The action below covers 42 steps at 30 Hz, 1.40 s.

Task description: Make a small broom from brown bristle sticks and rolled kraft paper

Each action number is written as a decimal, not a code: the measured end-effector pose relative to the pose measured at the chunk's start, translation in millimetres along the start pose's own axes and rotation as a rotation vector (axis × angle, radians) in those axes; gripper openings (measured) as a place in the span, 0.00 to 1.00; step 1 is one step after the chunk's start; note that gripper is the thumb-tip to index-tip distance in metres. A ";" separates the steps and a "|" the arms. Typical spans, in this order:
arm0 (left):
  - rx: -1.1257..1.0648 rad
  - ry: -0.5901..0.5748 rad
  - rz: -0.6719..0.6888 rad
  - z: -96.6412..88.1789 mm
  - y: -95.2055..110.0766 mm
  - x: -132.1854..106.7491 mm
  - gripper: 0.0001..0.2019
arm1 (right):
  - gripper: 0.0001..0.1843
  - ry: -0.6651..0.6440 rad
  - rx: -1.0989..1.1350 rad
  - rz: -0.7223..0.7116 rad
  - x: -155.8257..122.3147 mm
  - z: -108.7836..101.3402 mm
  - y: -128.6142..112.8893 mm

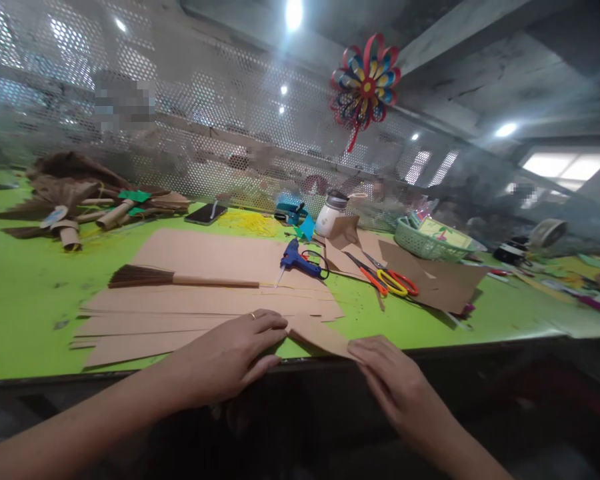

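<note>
A small brown paper strip (316, 332) lies at the front edge of the green table (25, 287), stretched between my two hands. My left hand (229, 357) pinches its left end between thumb and fingers; a ring shows on one finger. My right hand (395, 380) lies over the strip's right end with fingers pressed flat and together. Just behind my left hand lies a stack of long brown paper strips (190, 313). A bundle of thin dark sticks (180, 278) rests on the stack.
Behind the strips lie a blue glue gun (300, 261), two pairs of scissors (387, 277), brown paper sheets (440, 283), a green basket (425, 241), a white bottle (330, 213) and a phone (206, 213). Paper rolls (80, 207) sit far left. A paper pinwheel (364, 83) hangs on the mesh wall.
</note>
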<state>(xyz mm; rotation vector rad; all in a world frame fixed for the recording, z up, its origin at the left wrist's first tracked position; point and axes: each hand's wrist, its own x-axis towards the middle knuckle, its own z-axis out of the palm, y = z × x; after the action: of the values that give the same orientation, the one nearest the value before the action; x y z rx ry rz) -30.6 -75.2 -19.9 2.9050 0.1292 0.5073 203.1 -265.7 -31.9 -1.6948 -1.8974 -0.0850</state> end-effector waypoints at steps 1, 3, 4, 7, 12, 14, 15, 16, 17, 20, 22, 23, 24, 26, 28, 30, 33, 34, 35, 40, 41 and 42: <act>0.003 -0.003 0.005 -0.3 0.2 -0.1 0.16 | 0.15 0.047 0.057 0.057 0.4 -1.6 3.0; 0.008 0.000 0.015 -0.6 1.0 0.0 0.15 | 0.14 0.120 0.183 0.240 1.5 -6.2 12.0; 0.010 0.001 0.019 -0.6 1.3 0.0 0.15 | 0.15 0.160 0.249 0.347 2.1 -8.7 17.3; 0.015 -0.002 0.021 -0.3 1.8 0.2 0.15 | 0.16 0.314 0.473 0.606 4.9 -14.1 32.2; -0.012 0.008 0.023 -0.4 0.7 0.5 0.16 | 0.14 0.422 0.746 0.729 13.4 -14.0 43.3; -0.020 0.024 0.025 -0.4 0.3 0.2 0.16 | 0.14 0.456 0.814 0.749 17.7 -13.1 45.4; -0.020 0.030 0.023 -0.3 0.0 0.0 0.16 | 0.15 0.477 0.850 0.754 19.9 -12.8 46.6; -0.019 0.032 0.023 -0.1 -0.2 -0.2 0.16 | 0.15 0.491 0.880 0.753 22.0 -12.5 48.0; -0.019 0.037 0.025 0.2 -0.4 -0.4 0.15 | 0.15 0.496 0.901 0.749 23.9 -12.3 49.4; -0.031 0.057 0.037 0.7 -0.5 0.0 0.14 | 0.16 0.491 0.882 0.719 27.9 -11.2 53.9; -0.039 0.053 0.043 0.3 0.1 0.5 0.14 | 0.17 0.501 0.829 0.702 30.0 -10.0 57.7; -0.042 0.047 0.042 -0.1 0.6 0.6 0.14 | 0.17 0.513 0.803 0.694 31.8 -9.4 60.5; -0.044 0.042 0.041 -0.6 1.2 0.5 0.14 | 0.17 0.522 0.780 0.686 34.9 -8.9 64.1; -0.053 0.042 0.039 -1.6 2.2 -0.1 0.13 | 0.17 0.535 0.741 0.678 46.6 -8.9 74.6; -0.058 0.049 0.034 -2.2 2.8 -1.2 0.13 | 0.17 0.540 0.696 0.672 67.5 -10.7 89.3; -0.051 0.054 0.031 -2.2 3.2 -2.3 0.14 | 0.15 0.526 0.644 0.673 94.7 -14.7 106.5; -0.032 0.047 0.030 -2.1 3.8 -3.5 0.16 | 0.17 0.480 0.553 0.702 130.2 -22.8 128.0; -0.025 0.037 0.026 -2.2 4.2 -3.6 0.17 | 0.16 0.455 0.511 0.711 136.3 -25.2 131.8; -0.019 0.023 0.021 -2.4 4.6 -3.5 0.17 | 0.16 0.432 0.464 0.713 138.4 -27.0 133.0; -0.017 -0.049 -0.004 -4.4 5.9 -1.9 0.18 | 0.16 0.266 0.239 0.602 98.2 -23.1 95.4; -0.018 -0.054 -0.006 -4.5 5.9 -1.5 0.18 | 0.15 0.186 0.227 0.561 84.9 -20.1 81.0; -0.019 -0.055 -0.006 -4.5 5.8 -1.1 0.18 | 0.15 0.108 0.226 0.518 71.9 -16.8 66.0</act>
<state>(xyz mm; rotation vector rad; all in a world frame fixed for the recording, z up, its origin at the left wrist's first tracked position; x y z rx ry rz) -32.9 -80.2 -15.0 2.8964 0.1245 0.4241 269.2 -196.4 -6.6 -1.9187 -1.2871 0.2275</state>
